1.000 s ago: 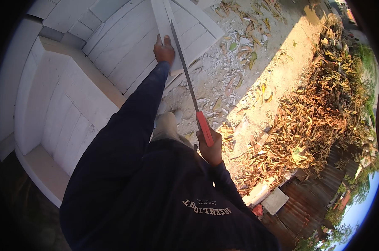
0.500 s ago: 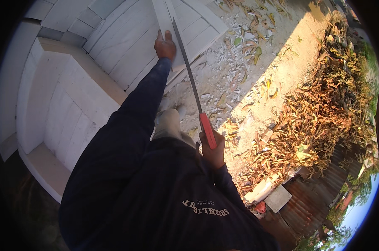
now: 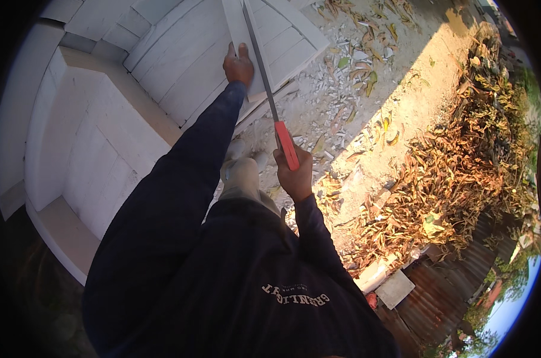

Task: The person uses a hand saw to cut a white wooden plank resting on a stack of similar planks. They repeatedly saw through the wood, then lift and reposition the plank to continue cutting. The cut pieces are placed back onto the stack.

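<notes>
My right hand point(image 3: 295, 174) is closed around the red handle point(image 3: 286, 145) of a long, narrow handsaw. The saw's dark blade point(image 3: 262, 67) slants up and away, along the right side of a narrow pale board point(image 3: 237, 25). My left hand point(image 3: 239, 70) grips this board at its near part, with two fingertips showing on top and the other fingers hidden. Under the board lies a stack of white blocks or planks point(image 3: 187, 77). Where the blade meets the board is too fine to make out.
More pale blocks point(image 3: 82, 134) form a stepped pile on the left. Chips and leaves litter the dusty ground point(image 3: 342, 89). At right is a heap of dry leaves point(image 3: 437, 179), with rusty corrugated sheets point(image 3: 435, 298) and a small pale slab point(image 3: 396, 289) below it.
My right hand has pushed the saw forward, away from my body, and the blade's tip has moved toward the upper edge. My left hand stays on the board.
</notes>
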`<control>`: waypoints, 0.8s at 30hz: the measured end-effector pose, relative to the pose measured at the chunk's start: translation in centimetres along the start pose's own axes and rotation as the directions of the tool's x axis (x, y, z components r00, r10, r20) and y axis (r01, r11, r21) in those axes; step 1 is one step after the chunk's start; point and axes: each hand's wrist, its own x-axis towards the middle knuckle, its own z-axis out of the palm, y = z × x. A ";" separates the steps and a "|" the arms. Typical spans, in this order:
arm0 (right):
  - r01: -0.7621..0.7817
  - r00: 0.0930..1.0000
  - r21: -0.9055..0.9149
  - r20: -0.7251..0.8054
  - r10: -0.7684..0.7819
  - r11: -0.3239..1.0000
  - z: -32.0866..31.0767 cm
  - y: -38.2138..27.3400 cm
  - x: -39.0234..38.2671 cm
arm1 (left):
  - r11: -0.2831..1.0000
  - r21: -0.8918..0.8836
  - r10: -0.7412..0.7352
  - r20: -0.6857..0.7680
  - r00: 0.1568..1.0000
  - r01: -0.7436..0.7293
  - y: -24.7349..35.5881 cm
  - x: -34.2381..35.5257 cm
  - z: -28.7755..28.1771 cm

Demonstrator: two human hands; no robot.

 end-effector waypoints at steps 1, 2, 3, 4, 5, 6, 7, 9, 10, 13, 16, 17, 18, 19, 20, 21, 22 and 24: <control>-0.017 1.000 -0.017 -0.003 0.017 1.000 -0.1 0.1 -0.4 | 1.000 0.020 0.011 -0.004 1.000 -0.011 0.1 0.1 0.0; -0.035 0.999 -0.033 -0.007 0.035 0.999 -0.3 0.3 -0.9 | 0.999 0.040 0.023 -0.005 1.000 -0.023 0.2 0.1 -0.1; -0.057 0.998 -0.056 -0.001 0.057 0.997 -0.7 0.3 -1.7 | 0.999 0.038 -0.016 -0.007 1.000 0.016 -0.4 -0.4 -0.5; -0.038 0.999 -0.118 0.000 0.039 0.992 -1.3 0.9 -3.6 | 0.999 0.021 -0.038 -0.013 0.999 0.038 -0.8 0.2 -0.2; -0.022 1.000 -0.181 0.005 0.024 0.983 -2.3 1.8 -7.2 | 0.998 0.006 -0.064 -0.019 0.998 0.064 -1.0 0.7 -0.1; -0.013 1.000 -0.236 0.009 0.015 0.972 -2.9 2.5 -9.1 | 0.999 -0.007 -0.048 -0.028 0.998 0.048 -0.7 0.5 0.0; -0.048 0.999 -0.192 0.005 0.050 0.980 -2.8 2.3 -8.7 | 1.000 -0.013 -0.028 -0.030 0.999 0.027 -0.1 0.0 0.2; -0.137 0.991 -0.105 -0.002 0.137 0.985 -2.2 1.1 -7.3 | 1.000 -0.022 -0.022 -0.014 1.000 0.021 0.1 -0.4 -0.6; -0.090 0.996 -0.058 -0.002 0.090 0.994 -1.0 1.2 -4.5 | 0.999 -0.040 -0.021 -0.004 1.000 0.020 0.2 0.0 -0.7; -0.019 1.000 -0.032 0.020 0.019 0.999 0.2 0.9 -1.2 | 0.998 0.028 0.052 -0.066 0.996 -0.050 -0.6 0.4 0.4; -0.060 0.998 -0.069 0.015 0.061 0.996 -1.6 2.0 -3.8 | 1.000 0.024 0.014 -0.007 1.000 -0.014 0.5 -0.6 -0.6; -0.057 0.998 -0.112 -0.018 0.056 0.992 -2.0 2.2 -7.2 | 1.000 -0.007 -0.020 0.025 0.999 0.020 1.5 -0.1 -1.1; -0.077 0.997 -0.122 -0.025 0.074 0.990 -2.3 2.2 -8.0 | 1.000 -0.002 0.010 0.002 1.000 -0.010 1.1 0.2 -1.0; -0.104 0.994 -0.129 -0.037 0.100 0.986 -2.6 2.1 -8.7 | 0.999 0.011 0.035 -0.016 0.999 -0.035 0.2 0.3 -0.5; -0.155 0.988 -0.107 -0.021 0.153 0.982 -2.9 1.9 -8.5 | 0.998 0.024 0.059 -0.035 0.998 -0.058 -0.7 0.4 -0.4; -0.220 0.975 -0.089 -0.013 0.220 0.971 -2.9 1.1 -8.8 | 0.999 0.025 0.025 -0.020 0.999 -0.024 -0.6 -0.1 -1.1; -0.186 0.983 -0.021 0.001 0.186 0.982 -2.1 1.2 -6.3 | 1.000 0.016 0.003 0.005 1.000 -0.003 0.5 -0.4 -1.1; -0.082 0.996 -0.015 0.023 0.082 0.997 -0.9 2.2 -1.7 | 1.000 -0.007 -0.007 0.022 1.000 0.007 1.4 -0.5 -0.5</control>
